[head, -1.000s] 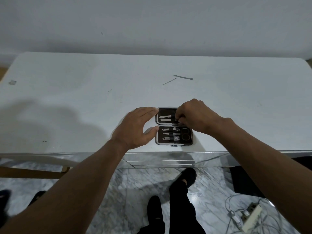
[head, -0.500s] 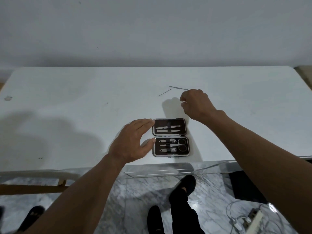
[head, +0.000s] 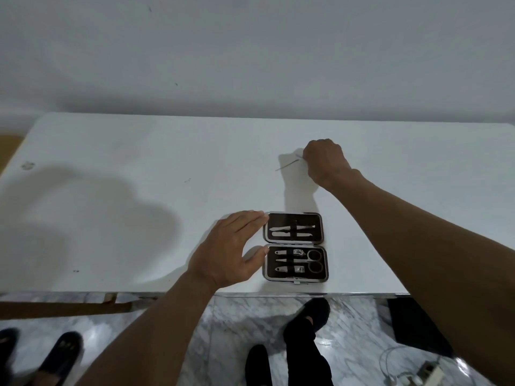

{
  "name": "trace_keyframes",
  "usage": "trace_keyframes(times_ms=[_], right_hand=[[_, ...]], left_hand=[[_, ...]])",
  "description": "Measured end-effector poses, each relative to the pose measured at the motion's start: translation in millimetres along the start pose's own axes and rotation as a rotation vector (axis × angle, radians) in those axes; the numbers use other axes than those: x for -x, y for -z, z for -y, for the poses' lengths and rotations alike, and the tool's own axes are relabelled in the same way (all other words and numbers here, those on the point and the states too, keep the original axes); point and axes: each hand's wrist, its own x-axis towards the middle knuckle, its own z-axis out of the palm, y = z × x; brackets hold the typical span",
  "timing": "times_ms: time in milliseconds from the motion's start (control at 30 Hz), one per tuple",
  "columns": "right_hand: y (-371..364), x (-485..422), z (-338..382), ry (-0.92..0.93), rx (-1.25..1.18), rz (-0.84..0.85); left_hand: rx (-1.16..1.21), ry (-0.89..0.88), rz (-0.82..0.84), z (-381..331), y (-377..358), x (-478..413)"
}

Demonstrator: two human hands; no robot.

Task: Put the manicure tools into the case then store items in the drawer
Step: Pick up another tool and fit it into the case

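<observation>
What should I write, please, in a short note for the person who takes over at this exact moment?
Left hand: open, flat against the left edge of the open manicure case, steadying it.
Right hand: over the loose tools far on the white table; grasp not visible.
One thin metal pick lies beside it.
Done: tools, including scissors, sit in both halves.
Left: load loose tools, close case, store in drawer.
</observation>
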Motion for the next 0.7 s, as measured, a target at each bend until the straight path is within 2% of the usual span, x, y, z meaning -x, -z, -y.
trace_keyframes(times_ms=[300, 533, 700], right_hand=[[3, 8, -13, -0.125, -0.164, 0.073], [4, 31, -20, -0.161, -0.191, 0.142], [4, 52, -19, -0.128, -0.381, 0.126]], left_hand=[[-0.009, -0.002, 0.004, 1, -1, 0], [-0.014, -0.002, 0.01, 2, -2, 0], [-0.016, 0.003, 0.019, 2, -1, 0]])
